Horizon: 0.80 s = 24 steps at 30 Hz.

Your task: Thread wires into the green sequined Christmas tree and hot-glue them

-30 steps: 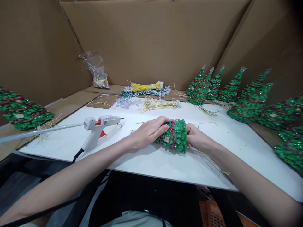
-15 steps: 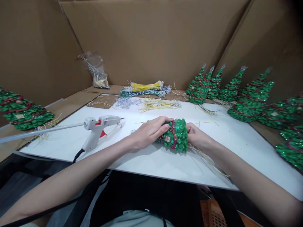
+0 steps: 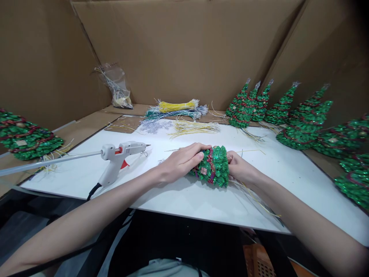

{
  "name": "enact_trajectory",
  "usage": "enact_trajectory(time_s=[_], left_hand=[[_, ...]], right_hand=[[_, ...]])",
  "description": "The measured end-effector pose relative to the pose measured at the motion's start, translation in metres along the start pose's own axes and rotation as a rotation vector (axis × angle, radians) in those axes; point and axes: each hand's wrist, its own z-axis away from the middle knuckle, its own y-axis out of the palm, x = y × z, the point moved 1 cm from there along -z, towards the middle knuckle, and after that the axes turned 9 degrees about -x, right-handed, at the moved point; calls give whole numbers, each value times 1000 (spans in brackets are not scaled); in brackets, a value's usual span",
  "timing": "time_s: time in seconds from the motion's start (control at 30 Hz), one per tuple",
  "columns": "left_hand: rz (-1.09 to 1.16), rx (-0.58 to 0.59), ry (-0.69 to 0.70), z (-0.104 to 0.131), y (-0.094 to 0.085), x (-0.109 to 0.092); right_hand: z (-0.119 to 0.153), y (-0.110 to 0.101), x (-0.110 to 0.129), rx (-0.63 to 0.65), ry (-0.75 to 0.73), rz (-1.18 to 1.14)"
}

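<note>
A glittery green toy Christmas tree [image 3: 216, 167] with red garland lies on its side on the white board [image 3: 178, 204]. My left hand [image 3: 184, 161] is wrapped over its upper part, fingers closed around it, hiding the tip. My right hand [image 3: 239, 167] is closed at the tree's open base; what its fingers pinch is hidden behind the rim. Thin yellow and white wires [image 3: 256, 198] trail from the base under my right wrist. Left of my hands stands a white hot glue gun [image 3: 118, 161] with a long glue stick in its back.
Several finished-looking trees [image 3: 302, 127] line the right side, and another tree [image 3: 29, 136] leans at the left. Bundled wires [image 3: 178, 105], loose yellow wires [image 3: 196, 127] and small clear pieces [image 3: 155, 125] lie at the back. A plastic bag [image 3: 117, 86] rests against the cardboard wall [image 3: 184, 50].
Hardly anything differs. Both hands keep their hold at the tree; the whole view has shifted very slightly.
</note>
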Motion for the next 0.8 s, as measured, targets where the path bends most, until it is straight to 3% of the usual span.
enact_trajectory(time_s=[0.17,0.8], left_hand=[[17,24,20,0,-3,0],[10,33,36,-1,-3,1]], right_hand=[[-1,-1,-4,5,43,-100],[0,0,2,-3,54,-86]])
